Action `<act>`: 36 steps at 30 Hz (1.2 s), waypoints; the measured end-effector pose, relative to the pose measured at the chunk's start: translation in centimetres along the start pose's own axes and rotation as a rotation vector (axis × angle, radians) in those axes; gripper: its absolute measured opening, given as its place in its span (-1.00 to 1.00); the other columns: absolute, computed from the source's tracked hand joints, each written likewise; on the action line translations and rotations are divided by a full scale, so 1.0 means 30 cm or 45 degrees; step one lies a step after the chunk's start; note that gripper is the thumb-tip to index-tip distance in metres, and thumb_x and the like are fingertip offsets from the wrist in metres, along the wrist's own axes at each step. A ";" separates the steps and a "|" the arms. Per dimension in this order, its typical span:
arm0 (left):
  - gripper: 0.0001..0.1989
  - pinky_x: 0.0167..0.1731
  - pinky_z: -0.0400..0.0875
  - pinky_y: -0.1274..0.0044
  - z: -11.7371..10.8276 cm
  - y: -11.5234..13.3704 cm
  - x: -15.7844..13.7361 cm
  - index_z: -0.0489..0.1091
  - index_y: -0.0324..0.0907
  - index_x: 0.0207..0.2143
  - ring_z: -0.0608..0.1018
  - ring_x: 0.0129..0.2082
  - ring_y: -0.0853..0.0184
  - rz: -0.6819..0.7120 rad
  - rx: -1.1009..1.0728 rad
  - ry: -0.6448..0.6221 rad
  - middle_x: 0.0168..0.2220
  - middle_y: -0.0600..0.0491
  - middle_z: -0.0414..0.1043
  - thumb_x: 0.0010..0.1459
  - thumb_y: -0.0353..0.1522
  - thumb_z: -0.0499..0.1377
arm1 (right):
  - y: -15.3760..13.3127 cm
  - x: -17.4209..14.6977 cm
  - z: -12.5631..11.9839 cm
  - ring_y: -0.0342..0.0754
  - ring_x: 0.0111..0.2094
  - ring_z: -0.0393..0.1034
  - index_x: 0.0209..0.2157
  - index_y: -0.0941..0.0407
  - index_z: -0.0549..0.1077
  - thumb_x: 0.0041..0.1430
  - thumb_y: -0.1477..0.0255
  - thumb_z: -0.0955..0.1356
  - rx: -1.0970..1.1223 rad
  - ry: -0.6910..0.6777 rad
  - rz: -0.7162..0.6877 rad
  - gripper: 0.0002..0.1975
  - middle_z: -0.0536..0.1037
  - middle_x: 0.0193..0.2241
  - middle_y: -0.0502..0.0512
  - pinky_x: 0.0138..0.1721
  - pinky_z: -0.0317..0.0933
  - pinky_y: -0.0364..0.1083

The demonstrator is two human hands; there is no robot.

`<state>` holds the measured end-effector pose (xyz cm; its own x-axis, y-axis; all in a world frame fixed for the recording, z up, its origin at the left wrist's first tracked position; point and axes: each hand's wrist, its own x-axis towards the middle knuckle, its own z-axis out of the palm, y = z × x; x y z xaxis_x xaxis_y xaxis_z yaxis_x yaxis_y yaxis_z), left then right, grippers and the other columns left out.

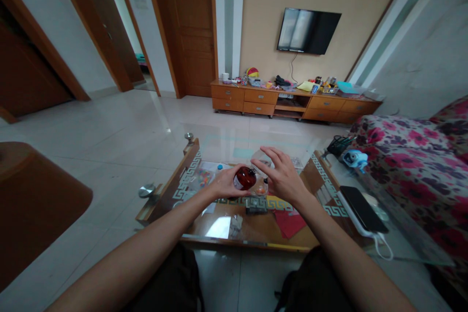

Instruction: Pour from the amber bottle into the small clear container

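Seen from my remote feed, two bare forearms are reaching out over a glass-topped coffee table, the landmark for everything here. Nearest me, dark trouser knees are filling the bottom edge, cut off by the frame.

Above the table's middle, the left hand is wrapping its fingers around a small brown bottle, gripping it from the left and holding it tilted, its white label facing me. The right hand is arching over the bottle's right end, fingers spread and curled, touching or nearly touching its top. I cannot tell whether that hand is clamping anything: its palm is hiding the bottle's neck and cap. A clear, rounded object behind the right hand's fingers is too blurred for me to identify.

Under the hands, a small dark item and a red sheet are lying on the table; glare is washing out details beneath the glass. At the table's right edge, a black phone is resting on a white slab with a cable trailing off.

Right of the table, a floral sofa is running out of frame. Far beyond the table, a wooden cabinet is carrying cluttered oddments under a wall-mounted television.
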<state>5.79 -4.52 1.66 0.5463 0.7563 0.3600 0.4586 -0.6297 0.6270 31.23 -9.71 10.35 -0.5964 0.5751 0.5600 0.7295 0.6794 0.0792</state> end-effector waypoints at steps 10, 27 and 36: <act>-0.11 0.13 0.45 0.15 0.017 0.016 0.015 0.28 -0.01 0.23 0.57 0.10 -0.01 0.021 -0.110 0.006 0.14 -0.08 0.50 -0.09 0.02 0.49 | 0.003 0.002 -0.015 0.31 0.41 0.01 0.38 -0.19 0.22 0.02 0.75 0.39 -0.014 -0.012 -0.013 -0.05 0.01 0.49 0.07 0.27 0.19 0.37; -0.06 0.06 0.50 0.21 0.034 0.007 0.007 0.29 -0.05 0.21 0.61 0.02 0.02 -0.043 -0.197 0.113 0.06 -0.05 0.54 -0.18 -0.01 0.54 | 0.072 -0.048 0.081 0.19 0.25 0.28 0.29 -0.05 0.33 0.00 0.58 0.39 0.489 0.201 0.464 -0.23 0.34 0.23 0.18 0.27 0.23 0.20; -0.10 0.10 0.48 0.19 -0.036 0.052 -0.018 0.28 -0.03 0.20 0.61 0.02 0.02 -0.146 -0.156 0.185 0.05 -0.05 0.54 -0.17 -0.06 0.53 | 0.166 -0.120 0.220 0.15 0.13 0.41 0.26 -0.01 0.29 0.06 0.36 0.48 0.899 0.272 0.788 -0.29 0.44 0.19 0.20 0.15 0.33 0.16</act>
<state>5.45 -5.73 3.18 0.3844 0.8451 0.3716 0.4186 -0.5183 0.7458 34.80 -5.41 3.29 -0.0492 0.8760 0.4797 0.4828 0.4413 -0.7564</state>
